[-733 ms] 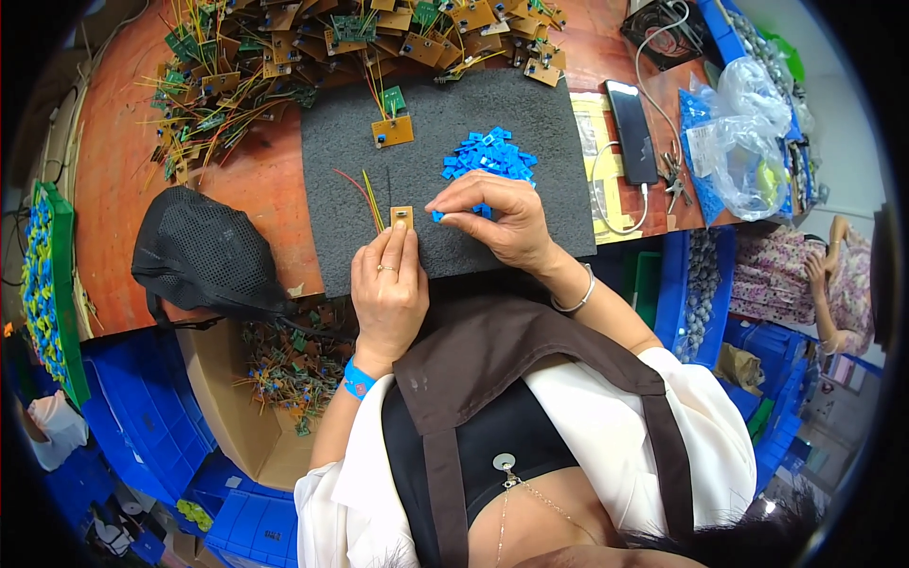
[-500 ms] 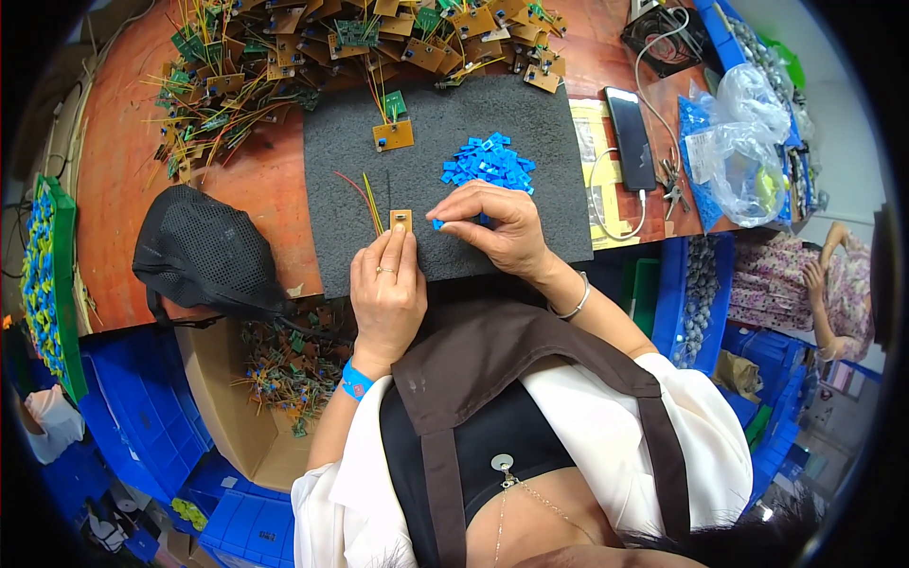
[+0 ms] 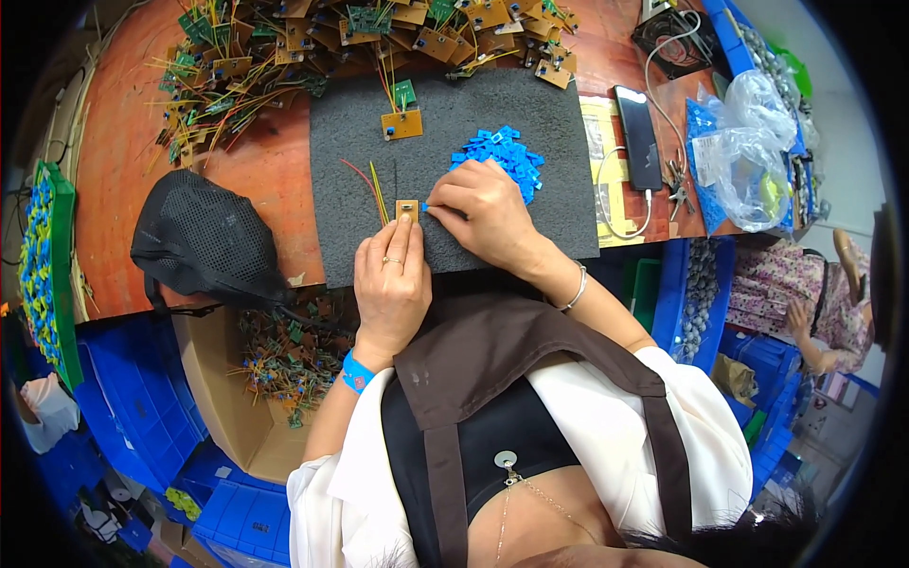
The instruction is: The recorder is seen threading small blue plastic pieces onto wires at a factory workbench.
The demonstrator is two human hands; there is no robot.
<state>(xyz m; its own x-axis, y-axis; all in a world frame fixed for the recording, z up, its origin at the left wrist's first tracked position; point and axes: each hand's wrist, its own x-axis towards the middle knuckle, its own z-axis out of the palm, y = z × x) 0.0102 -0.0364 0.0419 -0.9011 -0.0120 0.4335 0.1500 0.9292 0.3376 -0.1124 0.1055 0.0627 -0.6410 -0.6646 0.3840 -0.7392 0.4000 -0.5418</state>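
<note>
A small tan circuit board (image 3: 407,207) with a little component on its face lies on the dark grey mat (image 3: 346,123). The fingertips of my left hand (image 3: 392,284) are closed together and press on its near end, holding it. Red, yellow and black wires (image 3: 376,189) stretch away beside the board. My right hand (image 3: 494,216) pinches a small blue plastic piece (image 3: 425,207) at the board's right edge; whether the two touch, I cannot tell. Just beyond the right hand is a heap of blue plastic pieces (image 3: 511,156), partly covered by it.
Wired circuit boards (image 3: 312,43) are piled along the far side, and one wired board (image 3: 401,124) lies on the mat. At left is a black mesh bag (image 3: 204,237); at right, a phone (image 3: 639,137) on a cable, keys (image 3: 680,194) and a clear plastic bag (image 3: 748,170). Another person (image 3: 786,284) is at far right.
My right hand has brought the blue piece leftward, up to the board's edge. The left hand still presses the board. The whole view has shifted slightly.
</note>
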